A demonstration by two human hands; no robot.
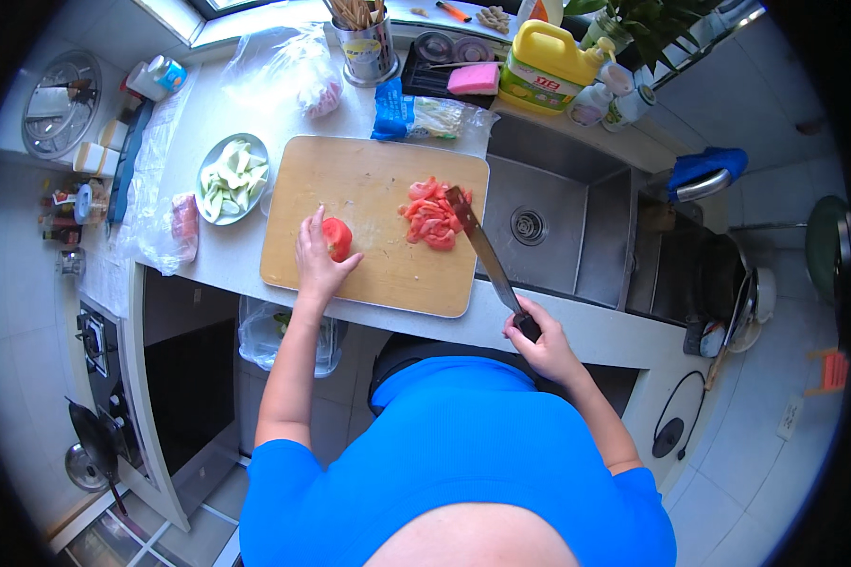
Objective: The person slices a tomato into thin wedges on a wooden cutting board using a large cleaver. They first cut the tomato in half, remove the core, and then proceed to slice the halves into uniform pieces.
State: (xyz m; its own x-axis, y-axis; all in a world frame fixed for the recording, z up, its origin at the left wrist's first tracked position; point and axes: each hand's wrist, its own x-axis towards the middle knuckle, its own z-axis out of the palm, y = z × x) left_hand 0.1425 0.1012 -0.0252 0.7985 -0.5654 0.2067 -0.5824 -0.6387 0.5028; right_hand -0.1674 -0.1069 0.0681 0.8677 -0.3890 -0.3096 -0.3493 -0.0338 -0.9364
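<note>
A wooden cutting board (369, 283) lies on the counter in front of me. My left hand (320, 257) is on its left part, fingers and thumb spread around the left side of a cut piece of tomato (338, 240). Whether they touch it is hard to tell. In my right hand (547, 342) is a kitchen knife (490, 257), gripped by its black handle. Its blade slants up and left, the tip over the right edge of a heap of chopped tomato (429, 215). Left of the board stands a bowl (205, 181) of pale green sliced vegetable.
A steel sink (558, 227) adjoins the board's right side. Behind the board lie a blue-and-clear food package (394, 111) and a clear plastic bag (274, 71). A yellow jug (541, 71), a pink sponge (473, 78) and a chopstick holder (365, 52) line the back.
</note>
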